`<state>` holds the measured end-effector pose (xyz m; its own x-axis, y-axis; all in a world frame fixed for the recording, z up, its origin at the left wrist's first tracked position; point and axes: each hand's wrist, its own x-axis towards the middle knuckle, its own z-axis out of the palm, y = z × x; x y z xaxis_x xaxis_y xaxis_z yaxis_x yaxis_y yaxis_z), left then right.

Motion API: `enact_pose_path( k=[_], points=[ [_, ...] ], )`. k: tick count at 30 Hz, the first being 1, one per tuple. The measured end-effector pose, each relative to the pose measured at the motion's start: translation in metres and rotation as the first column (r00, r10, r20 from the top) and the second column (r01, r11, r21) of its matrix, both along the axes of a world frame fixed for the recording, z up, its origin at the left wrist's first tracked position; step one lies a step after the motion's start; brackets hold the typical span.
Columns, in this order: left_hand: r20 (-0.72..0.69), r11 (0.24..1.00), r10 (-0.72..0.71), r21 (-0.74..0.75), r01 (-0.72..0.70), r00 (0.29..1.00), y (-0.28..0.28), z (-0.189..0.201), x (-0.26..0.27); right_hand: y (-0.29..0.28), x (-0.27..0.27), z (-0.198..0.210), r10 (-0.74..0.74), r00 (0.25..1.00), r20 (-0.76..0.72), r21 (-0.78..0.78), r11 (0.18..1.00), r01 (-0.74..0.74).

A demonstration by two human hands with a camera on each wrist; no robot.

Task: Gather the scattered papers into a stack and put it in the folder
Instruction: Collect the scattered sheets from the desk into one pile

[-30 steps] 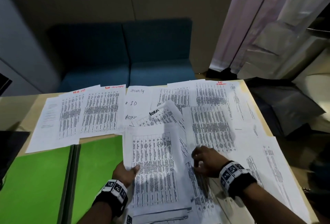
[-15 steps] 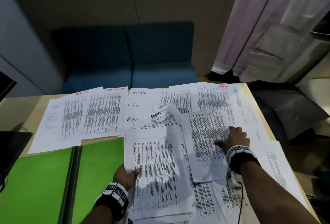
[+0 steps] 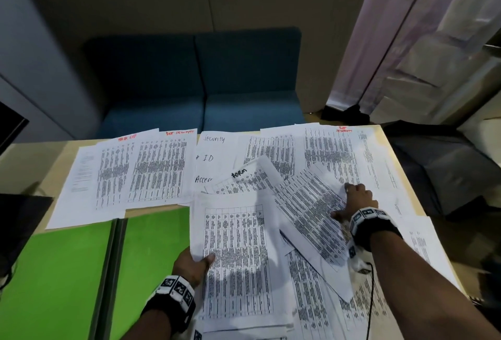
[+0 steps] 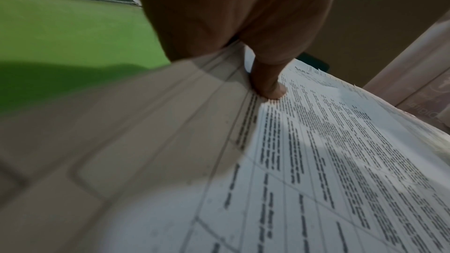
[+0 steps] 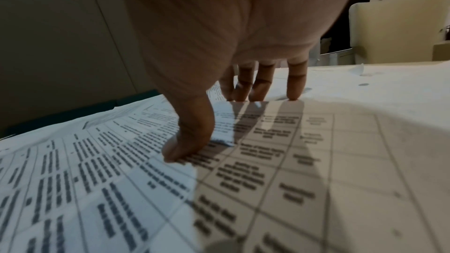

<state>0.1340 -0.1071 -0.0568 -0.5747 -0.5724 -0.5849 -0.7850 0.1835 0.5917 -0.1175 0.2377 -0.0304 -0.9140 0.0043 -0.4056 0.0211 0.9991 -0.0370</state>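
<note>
Printed papers lie scattered over the table (image 3: 25,159). My left hand (image 3: 198,261) grips the left edge of a gathered stack (image 3: 238,258) at the near middle. Its thumb (image 4: 270,88) lies on the top sheet (image 4: 340,161) and its fingers are hidden underneath. My right hand (image 3: 355,201) rests farther right on a tilted sheet (image 3: 309,209). Straight fingertips (image 5: 295,91) touch that sheet's far edge and the thumb (image 5: 187,147) presses its face (image 5: 268,180). The open green folder (image 3: 67,272) lies left of the stack and shows as a green folder (image 4: 60,26) in the left wrist view.
More sheets lie in a row at the back left (image 3: 135,171) and back right (image 3: 339,155), with a handwritten page (image 3: 214,158) between. A blue sofa (image 3: 203,82) stands behind the table. A dark bag (image 3: 433,166) sits off the right edge. A cable (image 3: 371,299) hangs from my right wrist.
My right hand moved from the near middle away to the right, and the sheet under it has turned askew. The left hand kept its hold on the stack.
</note>
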Motion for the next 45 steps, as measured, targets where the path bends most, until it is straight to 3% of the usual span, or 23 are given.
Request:
enact_pose_path(
  k=[8, 15, 19, 23, 26, 28, 30, 36, 41, 45],
  points=[
    [0.006, 1.0, -0.01, 0.001, 0.01, 1.0, 0.001, 0.002, 0.0, -0.007, -0.007, 0.004, -0.027, 0.999, 0.046, 0.023, 0.999, 0.026],
    [0.009, 1.0, -0.018, -0.024, 0.018, 1.0, 0.002, 0.001, 0.001, -0.007, -0.005, 0.006, -0.056, 0.996, 0.073, -0.17, 0.983, 0.068],
    [0.029, 1.0, -0.02, -0.014, 0.021, 0.999, 0.0, -0.001, 0.001, -0.006, -0.001, 0.016, -0.039, 0.999, -0.002, -0.145, 0.989, 0.038],
    [0.019, 1.0, -0.014, -0.006, 0.014, 1.0, 0.001, -0.001, 0.001, 0.011, -0.001, 0.041, -0.062, 0.99, -0.128, -0.236, 0.971, 0.03],
    [0.01, 1.0, -0.005, 0.003, 0.005, 1.0, 0.0, -0.003, 0.002, 0.027, -0.004, 0.063, -0.239, 0.93, -0.28, -0.426, 0.899, 0.103],
    [0.003, 1.0, -0.01, 0.011, 0.01, 1.0, -0.002, -0.005, 0.002, 0.032, -0.003, 0.069, -0.372, 0.878, -0.301, -0.564, 0.812, 0.15],
    [-0.004, 0.999, -0.021, 0.025, 0.021, 1.0, -0.004, -0.007, 0.003, 0.027, 0.007, 0.07, -0.408, 0.872, -0.27, -0.635, 0.757, 0.158],
    [-0.017, 0.994, -0.005, 0.105, 0.007, 1.0, -0.008, -0.009, 0.002, -0.044, 0.076, 0.046, -0.238, 0.969, -0.071, -0.649, 0.749, 0.136],
    [-0.033, 0.989, 0.099, 0.112, -0.095, 0.995, -0.006, -0.003, 0.0, -0.1, 0.124, 0.026, -0.142, 0.98, 0.137, -0.656, 0.728, 0.197],
    [-0.088, 0.969, 0.149, 0.21, -0.128, 0.985, -0.007, -0.006, 0.0, -0.122, 0.142, 0.005, 0.05, 0.988, 0.143, -0.634, 0.772, 0.053]
  ],
)
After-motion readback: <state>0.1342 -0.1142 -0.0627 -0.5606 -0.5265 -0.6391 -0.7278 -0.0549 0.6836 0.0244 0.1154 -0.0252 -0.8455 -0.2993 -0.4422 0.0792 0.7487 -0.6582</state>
